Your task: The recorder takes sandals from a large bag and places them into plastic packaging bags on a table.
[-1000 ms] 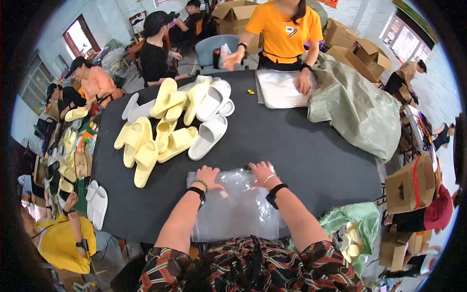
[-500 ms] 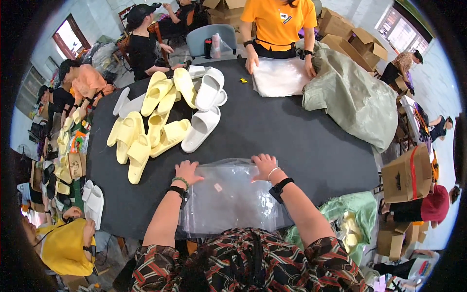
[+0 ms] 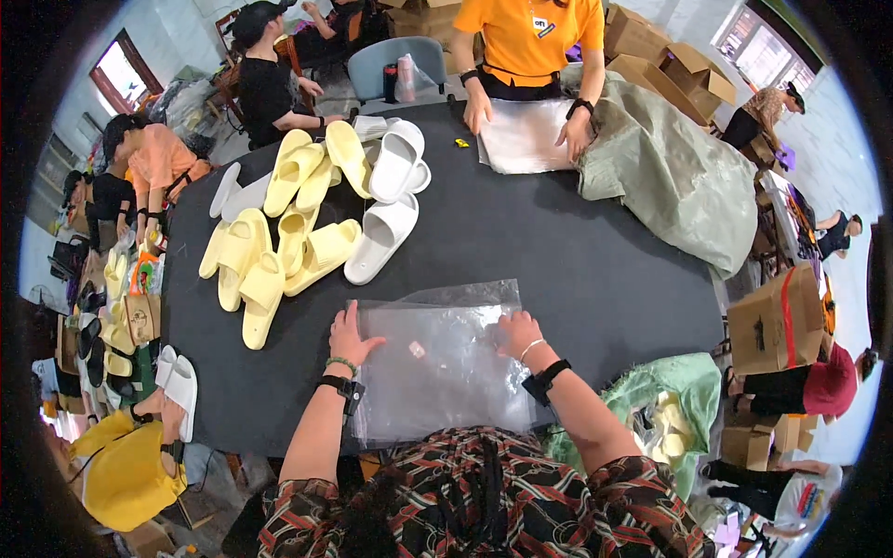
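A clear plastic bag lies flat on the black table right in front of me. My left hand presses on the bag's upper left edge with fingers spread. My right hand rests on its upper right part, fingers on the plastic. Both wrists carry black bands. Beyond the bag to the left lies a heap of yellow slippers and white slippers.
Across the table a person in an orange shirt flattens another clear bag beside a big green sack. Other people sit at the left. Cardboard boxes stand at the right, and a green bag hangs by my right elbow.
My hands slid apart toward the bag's upper corners, smoothing it flat. The view tilted, so the table and slippers sit lower in the picture.
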